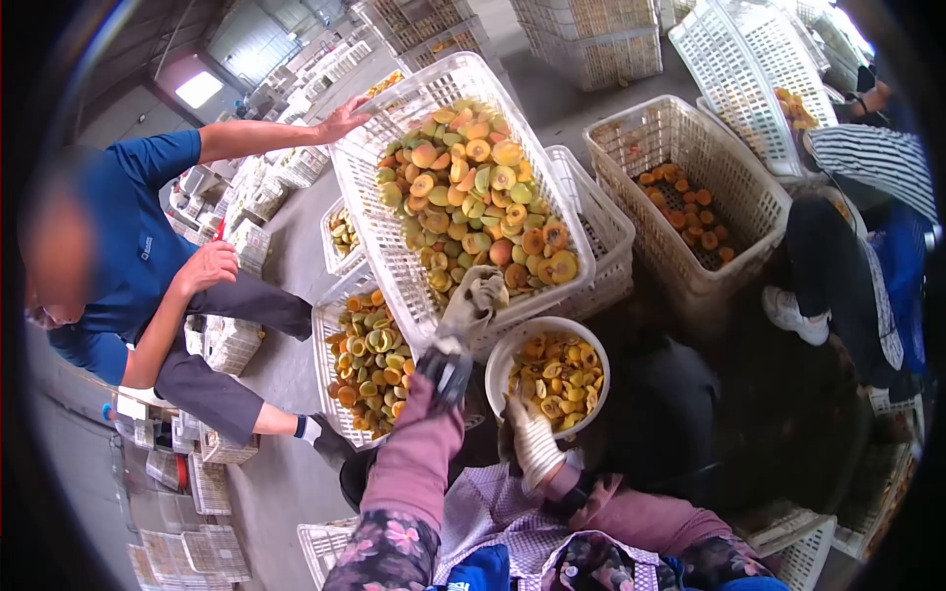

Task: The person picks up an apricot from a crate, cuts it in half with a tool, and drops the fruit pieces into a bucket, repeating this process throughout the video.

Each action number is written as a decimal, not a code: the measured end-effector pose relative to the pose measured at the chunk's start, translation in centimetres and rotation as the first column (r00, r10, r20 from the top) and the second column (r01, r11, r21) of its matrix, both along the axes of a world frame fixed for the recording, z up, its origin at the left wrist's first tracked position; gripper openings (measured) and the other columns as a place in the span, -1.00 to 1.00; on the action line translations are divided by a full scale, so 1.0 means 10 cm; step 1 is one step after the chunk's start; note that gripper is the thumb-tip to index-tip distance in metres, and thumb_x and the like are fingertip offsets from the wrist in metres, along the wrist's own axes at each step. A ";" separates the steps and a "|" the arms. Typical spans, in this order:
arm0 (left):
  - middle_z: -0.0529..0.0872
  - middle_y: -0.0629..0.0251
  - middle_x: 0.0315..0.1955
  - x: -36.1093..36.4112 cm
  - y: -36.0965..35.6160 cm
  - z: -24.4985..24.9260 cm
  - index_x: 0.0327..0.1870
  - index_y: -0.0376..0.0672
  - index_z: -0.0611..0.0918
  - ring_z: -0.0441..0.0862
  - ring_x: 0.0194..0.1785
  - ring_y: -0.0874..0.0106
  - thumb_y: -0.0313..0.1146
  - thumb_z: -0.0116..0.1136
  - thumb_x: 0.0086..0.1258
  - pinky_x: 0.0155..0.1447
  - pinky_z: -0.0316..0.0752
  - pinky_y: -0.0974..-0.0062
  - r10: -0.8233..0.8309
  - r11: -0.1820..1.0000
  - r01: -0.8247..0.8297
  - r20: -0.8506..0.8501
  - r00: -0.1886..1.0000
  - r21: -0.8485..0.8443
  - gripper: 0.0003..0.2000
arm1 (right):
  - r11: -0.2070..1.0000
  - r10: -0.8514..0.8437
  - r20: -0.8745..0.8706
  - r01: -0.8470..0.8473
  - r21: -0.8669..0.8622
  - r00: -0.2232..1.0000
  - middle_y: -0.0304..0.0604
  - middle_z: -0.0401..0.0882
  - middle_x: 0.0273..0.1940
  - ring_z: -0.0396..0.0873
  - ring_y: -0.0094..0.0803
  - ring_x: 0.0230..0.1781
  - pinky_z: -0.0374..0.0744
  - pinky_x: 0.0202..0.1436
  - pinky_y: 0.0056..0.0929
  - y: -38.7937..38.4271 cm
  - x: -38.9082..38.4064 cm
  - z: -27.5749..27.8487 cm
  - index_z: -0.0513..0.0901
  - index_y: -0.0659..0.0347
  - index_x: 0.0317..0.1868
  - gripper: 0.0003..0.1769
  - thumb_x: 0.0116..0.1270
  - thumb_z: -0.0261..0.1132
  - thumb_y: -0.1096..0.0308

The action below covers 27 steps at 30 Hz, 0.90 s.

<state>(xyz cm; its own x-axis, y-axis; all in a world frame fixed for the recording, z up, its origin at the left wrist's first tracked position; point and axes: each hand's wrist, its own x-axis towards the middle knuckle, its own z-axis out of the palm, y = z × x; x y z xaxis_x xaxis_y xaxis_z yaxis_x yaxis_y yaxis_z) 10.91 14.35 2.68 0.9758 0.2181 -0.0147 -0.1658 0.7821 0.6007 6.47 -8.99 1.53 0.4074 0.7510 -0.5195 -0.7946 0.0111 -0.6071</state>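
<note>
My left hand (480, 295), in a greyish glove, is at the near edge of a large white plastic crate (379, 251). Its fingers curl against the halved yellow-orange fruit (473, 187), which looks like peaches or apricots; whatever is in them is hidden. Beside the left rim of a round white bucket (603, 369) is my right hand (529, 438), in a pale striped glove. Those fingers are bent together, and I cannot make out what they hold. Cut fruit pieces (557, 379) lie in the bucket. The large crate is tilted towards me on top of other crates.
At left, a person in a blue shirt (158, 217) has one hand on the large crate's far rim. A lower crate of fruit halves (370, 364) stands left. To the right are a crate with some orange fruit (690, 212) and another person's striped sleeve (877, 163).
</note>
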 end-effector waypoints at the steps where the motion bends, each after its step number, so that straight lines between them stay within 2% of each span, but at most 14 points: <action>1: 0.43 0.40 -0.34 -0.15 -0.68 0.42 -0.05 -0.20 0.39 0.43 -0.24 0.55 -0.48 -0.06 0.36 -0.11 0.41 0.66 0.351 0.724 -0.143 -0.182 0.918 0.675 -0.82 | 0.997 -0.072 0.096 0.070 0.025 0.993 -0.32 0.38 -0.64 0.31 -0.52 -0.75 0.30 -0.70 -0.53 0.01 0.04 -0.07 0.46 0.16 -0.30 -0.66 0.35 0.10 0.02; 3: 0.49 0.37 -0.38 -0.38 -1.07 0.36 -0.06 -0.19 0.41 0.49 -0.25 0.53 -0.30 -0.08 0.42 -0.09 0.45 0.60 0.412 0.598 -0.163 -0.126 0.903 0.785 -0.81 | 0.991 -0.111 0.572 0.132 0.005 0.813 -0.27 0.45 -0.53 0.37 -0.54 -0.63 0.35 -0.60 -0.54 0.10 0.02 -0.40 0.46 0.16 -0.22 -0.69 0.35 0.12 0.07; 4: 0.53 0.35 -0.40 -0.50 -1.26 0.33 -0.07 -0.19 0.43 0.52 -0.25 0.52 -0.21 -0.09 0.45 -0.07 0.47 0.56 0.442 0.528 -0.171 -0.097 0.892 0.832 -0.77 | 0.993 -0.081 0.599 0.114 -0.017 0.797 -0.01 0.49 -0.45 0.44 -0.17 -0.46 0.42 -0.39 -0.32 0.08 0.01 -0.38 0.45 0.23 -0.16 -0.60 0.34 0.08 0.01; 5: 0.55 0.33 -0.43 -0.55 -1.43 0.27 -0.09 -0.19 0.45 0.53 -0.27 0.50 -0.09 -0.12 0.49 -0.06 0.48 0.53 0.501 0.836 -0.323 -0.379 0.778 0.443 -0.69 | 0.995 -0.048 0.625 0.094 -0.041 0.779 0.24 0.54 -0.36 0.52 0.20 -0.29 0.49 -0.18 -0.10 0.06 0.02 -0.31 0.45 0.30 -0.10 -0.51 0.33 0.05 -0.04; 6: 0.57 0.32 -0.44 -0.63 -1.49 0.26 -0.12 -0.19 0.47 0.54 -0.30 0.48 0.01 -0.17 0.48 -0.09 0.49 0.51 0.542 0.761 -0.295 -0.317 0.778 0.577 -0.61 | 0.987 0.078 0.754 0.058 -0.151 0.652 0.26 0.56 -0.33 0.55 0.17 -0.25 0.50 -0.19 -0.09 -0.02 0.05 -0.24 0.45 0.29 -0.04 -0.51 0.34 0.03 -0.02; 7: 0.59 0.30 -0.45 -0.69 -1.54 0.28 -0.16 -0.19 0.50 0.55 -0.32 0.45 0.10 -0.21 0.46 -0.11 0.50 0.49 0.575 0.663 -0.268 -0.247 0.780 0.699 -0.53 | 0.987 0.082 0.756 0.051 -0.151 0.650 0.26 0.56 -0.33 0.55 0.17 -0.25 0.50 -0.19 -0.09 -0.06 0.04 -0.23 0.45 0.29 -0.04 -0.51 0.34 0.03 -0.02; 9: 0.61 0.30 -0.43 -0.80 -1.80 0.29 -0.20 -0.17 0.54 0.56 -0.35 0.46 0.14 -0.23 0.45 -0.22 0.52 0.49 0.641 0.741 -0.463 -0.310 0.702 0.486 -0.50 | 0.974 0.211 0.802 -0.049 -0.222 0.559 0.26 0.57 -0.31 0.56 0.15 -0.23 0.50 -0.18 -0.08 -0.10 0.03 -0.22 0.43 0.27 -0.02 -0.52 0.34 0.04 -0.01; 11: 0.59 0.31 -0.49 -0.94 -1.78 0.12 -0.21 -0.15 0.53 0.56 -0.41 0.48 0.13 -0.21 0.45 -0.30 0.51 0.53 0.731 0.669 -0.541 -0.320 0.603 0.509 -0.52 | 0.954 0.296 0.800 -0.114 -0.279 0.521 0.26 0.58 -0.30 0.58 0.12 -0.23 0.51 -0.16 -0.08 -0.19 0.00 -0.05 0.42 0.26 0.05 -0.51 0.34 0.04 0.00; 13: 0.58 0.32 -0.52 -1.06 -1.72 0.06 -0.25 -0.15 0.53 0.55 -0.45 0.48 0.12 -0.19 0.45 -0.34 0.50 0.55 0.743 0.657 -0.524 -0.352 0.569 0.542 -0.53 | 0.933 0.360 0.819 -0.164 -0.320 0.447 0.22 0.57 -0.31 0.56 0.11 -0.24 0.51 -0.19 -0.18 -0.26 -0.02 0.10 0.45 0.33 -0.06 -0.62 0.33 0.11 0.14; 19: 0.56 0.34 -0.60 -1.06 -1.79 0.26 -0.40 -0.15 0.52 0.52 -0.51 0.48 0.13 -0.15 0.42 -0.40 0.45 0.61 0.775 0.611 -0.483 -0.350 0.526 0.627 -0.52 | 0.929 0.365 0.860 -0.191 -0.316 0.357 0.25 0.57 -0.35 0.57 0.13 -0.28 0.52 -0.24 -0.13 -0.30 -0.05 0.13 0.43 0.31 -0.04 -0.61 0.32 0.11 0.14; 21: 0.57 0.34 -0.58 -0.99 -1.89 0.41 -0.42 -0.15 0.52 0.52 -0.51 0.48 0.19 -0.14 0.39 -0.39 0.45 0.60 0.782 0.617 -0.596 -0.483 0.393 0.514 -0.48 | 0.936 0.346 0.871 -0.196 -0.293 0.350 0.25 0.57 -0.37 0.57 0.14 -0.30 0.52 -0.25 -0.11 -0.32 -0.04 0.18 0.42 0.30 -0.01 -0.59 0.32 0.10 0.13; 23: 0.58 0.34 -0.58 -1.05 -1.79 0.25 -0.44 -0.15 0.52 0.51 -0.52 0.49 0.22 -0.14 0.37 -0.41 0.44 0.61 0.776 0.629 -0.571 -0.469 0.421 0.528 -0.47 | 0.888 0.447 0.860 -0.238 -0.393 0.246 0.23 0.58 -0.41 0.57 0.15 -0.35 0.52 -0.27 -0.06 -0.33 -0.02 0.22 0.40 0.29 0.04 -0.55 0.32 0.08 0.10; 24: 0.58 0.34 -0.58 -1.10 -1.75 0.15 -0.45 -0.15 0.53 0.51 -0.54 0.50 0.24 -0.15 0.36 -0.43 0.43 0.62 0.769 0.639 -0.549 -0.455 0.449 0.539 -0.45 | 0.888 0.446 0.859 -0.239 -0.392 0.251 0.23 0.58 -0.41 0.57 0.15 -0.35 0.52 -0.27 -0.06 -0.32 -0.03 0.18 0.40 0.29 0.04 -0.55 0.32 0.08 0.10; 27: 0.58 0.34 -0.59 -1.17 -1.75 0.21 -0.47 -0.14 0.52 0.49 -0.58 0.52 0.26 -0.15 0.35 -0.50 0.40 0.65 0.752 0.654 -0.432 -0.477 0.455 0.621 -0.44 | 0.939 0.311 0.926 -0.222 -0.264 0.213 0.22 0.58 -0.44 0.58 0.15 -0.39 0.52 -0.31 -0.03 -0.31 -0.10 0.07 0.39 0.27 0.04 -0.54 0.31 0.07 0.08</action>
